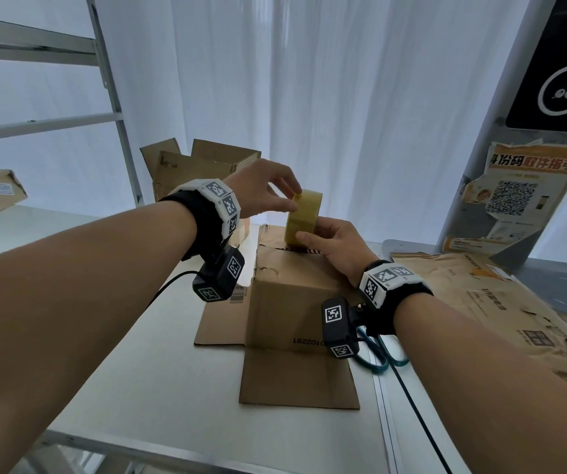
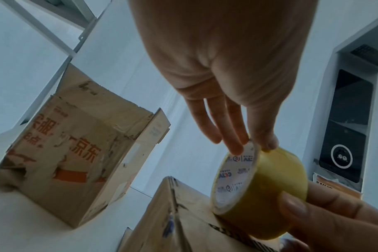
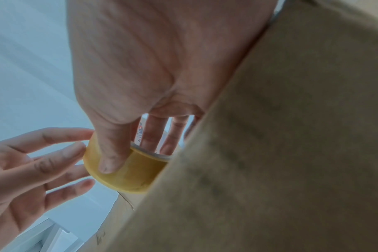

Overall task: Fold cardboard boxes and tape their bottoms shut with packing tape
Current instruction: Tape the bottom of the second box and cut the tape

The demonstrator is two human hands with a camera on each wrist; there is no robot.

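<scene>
A yellowish packing tape roll is held upright just above the top of a brown cardboard box on the white table. My right hand grips the roll from below, thumb on the outer face and fingers through the core. My left hand pinches the roll's upper rim. In the left wrist view, the left hand has its thumb on the tape roll and its fingers on the white core. The right wrist view shows my right hand round the tape roll, beside the box wall.
An open box printed in orange stands behind, also seen as the open box. Flattened cardboard lies at the right. Teal-handled scissors lie under my right wrist. A metal shelf frame rises at left, a grey kiosk at right.
</scene>
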